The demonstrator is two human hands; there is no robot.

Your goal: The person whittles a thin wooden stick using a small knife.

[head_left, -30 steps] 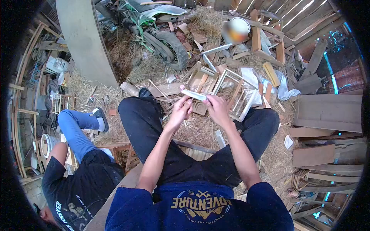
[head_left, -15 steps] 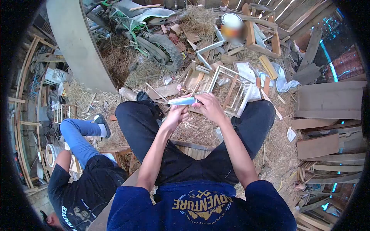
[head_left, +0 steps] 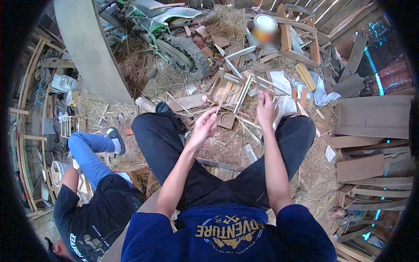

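My left hand (head_left: pixel 204 126) is closed in a pinch around a thin wooden stick (head_left: pixel 221 104), which points up and away from my fingers. My right hand (head_left: pixel 265 111) is a fist, held apart to the right over my knee. It grips a knife (head_left: pixel 262 82); the handle is mostly hidden in the fingers and the blade is hard to make out against the clutter. Below and between the hands lies a square wooden block with a round carved pattern (head_left: pixel 226 119). Wooden frames (head_left: pixel 243 96) lie just beyond.
Straw and wood scraps cover the ground. A co-worker in blue trousers (head_left: pixel 89 150) sits close on my left. Ahead are a motorbike wheel (head_left: pixel 192 56), a large curved panel (head_left: pixel 89 48) and a paint bucket (head_left: pixel 265 21). Boards (head_left: pixel 371 115) are stacked on the right.
My right hand has moved right and away from the stick, taking the knife along; its broad blade no longer shows. My left hand has shifted slightly and still holds the stick.
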